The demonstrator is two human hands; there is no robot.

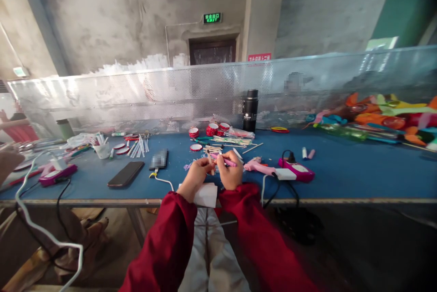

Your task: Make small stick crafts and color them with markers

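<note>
My left hand (196, 176) is closed in a pinch round a thin wooden stick (210, 163) with a dark tip, held nearly upright. My right hand (230, 174) is closed on a slim pink-purple pen-like stick (228, 161), whose left end reaches toward the wooden stick. Both hands are close together above the front of the table; whether the two sticks touch cannot be made out. Under my wrists lies a folded white paper or cloth (206, 195). Just right of my right hand lies a pink glue gun (258, 166).
The blue table (348, 169) carries a phone (126, 174), a second device on a white cable (159, 159), a purple power strip (300, 171), loose wooden sticks, red tins (212, 129) and a black bottle (251, 110). Bright balloons (385, 116) lie right. Another person's arm (10, 164) is left.
</note>
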